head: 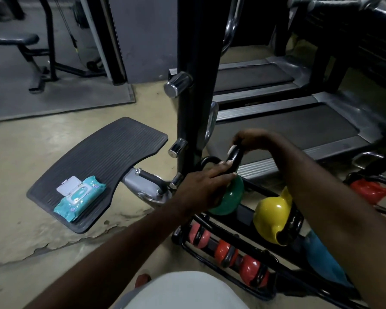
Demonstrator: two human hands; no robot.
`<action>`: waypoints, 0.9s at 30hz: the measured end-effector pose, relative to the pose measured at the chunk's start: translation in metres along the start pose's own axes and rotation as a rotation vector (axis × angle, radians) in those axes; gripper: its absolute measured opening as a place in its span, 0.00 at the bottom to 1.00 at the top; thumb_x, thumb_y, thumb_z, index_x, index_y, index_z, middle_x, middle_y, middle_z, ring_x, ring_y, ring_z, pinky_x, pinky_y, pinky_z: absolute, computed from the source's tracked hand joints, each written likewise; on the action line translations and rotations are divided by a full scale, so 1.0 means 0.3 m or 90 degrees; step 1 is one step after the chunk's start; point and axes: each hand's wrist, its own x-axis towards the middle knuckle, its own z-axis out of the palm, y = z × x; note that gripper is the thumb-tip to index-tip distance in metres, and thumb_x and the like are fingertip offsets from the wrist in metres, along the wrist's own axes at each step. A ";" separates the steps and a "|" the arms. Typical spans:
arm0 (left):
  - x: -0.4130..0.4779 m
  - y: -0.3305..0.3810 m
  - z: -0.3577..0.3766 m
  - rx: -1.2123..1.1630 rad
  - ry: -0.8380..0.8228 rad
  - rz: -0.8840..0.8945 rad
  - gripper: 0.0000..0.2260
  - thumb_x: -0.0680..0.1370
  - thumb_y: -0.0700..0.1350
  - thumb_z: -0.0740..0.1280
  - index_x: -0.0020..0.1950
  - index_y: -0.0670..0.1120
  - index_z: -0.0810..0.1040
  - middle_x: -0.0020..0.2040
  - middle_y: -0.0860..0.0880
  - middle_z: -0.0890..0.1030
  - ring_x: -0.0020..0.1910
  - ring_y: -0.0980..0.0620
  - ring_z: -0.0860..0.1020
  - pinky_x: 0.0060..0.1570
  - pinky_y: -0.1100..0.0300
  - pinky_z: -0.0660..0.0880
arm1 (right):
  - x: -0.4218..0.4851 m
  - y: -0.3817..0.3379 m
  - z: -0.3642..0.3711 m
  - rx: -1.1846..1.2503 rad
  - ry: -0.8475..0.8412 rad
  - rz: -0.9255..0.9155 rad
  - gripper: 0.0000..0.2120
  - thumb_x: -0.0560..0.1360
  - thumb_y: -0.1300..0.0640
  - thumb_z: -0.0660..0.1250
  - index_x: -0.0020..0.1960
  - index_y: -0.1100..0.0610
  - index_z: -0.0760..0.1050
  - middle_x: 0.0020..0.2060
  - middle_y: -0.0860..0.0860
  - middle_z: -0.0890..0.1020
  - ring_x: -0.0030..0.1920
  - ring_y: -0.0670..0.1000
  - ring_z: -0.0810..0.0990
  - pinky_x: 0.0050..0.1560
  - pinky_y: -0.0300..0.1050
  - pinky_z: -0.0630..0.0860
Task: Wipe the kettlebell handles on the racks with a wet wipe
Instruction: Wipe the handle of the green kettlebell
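Note:
A green kettlebell [231,198] with a black handle [235,156] sits at the left end of the black rack [247,214]. My left hand [204,185] lies over its body, fingers curled onto the lower part of the handle. My right hand [253,139] grips the top of the handle, with a white wet wipe [231,149] peeking out under the fingers. A yellow kettlebell [271,214] stands to the right of the green one, partly behind my right forearm. A red kettlebell [373,190] sits further right.
An open teal wet wipe pack [79,198] lies on a black ribbed footplate [103,166] to the left. A black machine post [191,85] with chrome pegs rises just behind the rack. Red dumbbells [224,249] fill the lower shelf. Treadmills [276,128] lie beyond.

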 end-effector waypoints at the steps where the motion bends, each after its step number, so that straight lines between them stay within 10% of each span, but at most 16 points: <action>1: -0.004 -0.005 0.006 0.004 0.008 -0.002 0.18 0.79 0.47 0.65 0.69 0.50 0.75 0.74 0.47 0.70 0.70 0.50 0.72 0.54 0.49 0.79 | 0.000 0.019 0.019 0.042 0.022 0.030 0.15 0.74 0.75 0.60 0.51 0.61 0.80 0.38 0.54 0.80 0.39 0.51 0.79 0.37 0.39 0.76; 9: 0.006 -0.016 0.018 -0.002 0.056 0.021 0.14 0.82 0.47 0.63 0.66 0.47 0.79 0.71 0.47 0.74 0.67 0.51 0.75 0.53 0.51 0.79 | -0.025 0.169 0.304 0.407 0.464 0.174 0.14 0.67 0.46 0.71 0.33 0.57 0.76 0.35 0.59 0.84 0.41 0.60 0.84 0.49 0.58 0.81; 12: 0.007 -0.019 0.024 0.005 0.058 0.034 0.14 0.82 0.47 0.63 0.65 0.47 0.79 0.70 0.47 0.74 0.66 0.52 0.76 0.52 0.52 0.80 | -0.100 0.081 0.346 0.588 0.446 0.169 0.04 0.69 0.55 0.68 0.41 0.56 0.76 0.42 0.57 0.83 0.46 0.61 0.84 0.50 0.57 0.82; 16: 0.009 -0.008 0.017 0.019 0.057 0.030 0.13 0.82 0.47 0.63 0.65 0.47 0.79 0.71 0.47 0.74 0.66 0.52 0.76 0.52 0.52 0.79 | -0.142 0.019 0.344 0.694 0.473 0.162 0.05 0.77 0.66 0.62 0.44 0.58 0.74 0.38 0.54 0.78 0.32 0.49 0.78 0.26 0.35 0.76; 20: -0.011 -0.011 0.017 0.018 0.030 0.046 0.15 0.83 0.47 0.62 0.68 0.45 0.77 0.73 0.45 0.71 0.71 0.48 0.71 0.59 0.49 0.77 | -0.172 -0.013 0.342 0.987 0.447 0.162 0.11 0.79 0.69 0.61 0.40 0.61 0.74 0.35 0.56 0.78 0.31 0.49 0.81 0.34 0.43 0.82; 27: -0.104 -0.005 0.039 0.038 0.056 0.076 0.14 0.80 0.44 0.68 0.64 0.42 0.79 0.71 0.42 0.73 0.70 0.44 0.71 0.63 0.47 0.72 | -0.161 -0.010 0.189 0.419 0.393 0.063 0.12 0.76 0.53 0.71 0.43 0.63 0.80 0.37 0.57 0.79 0.38 0.54 0.77 0.40 0.44 0.73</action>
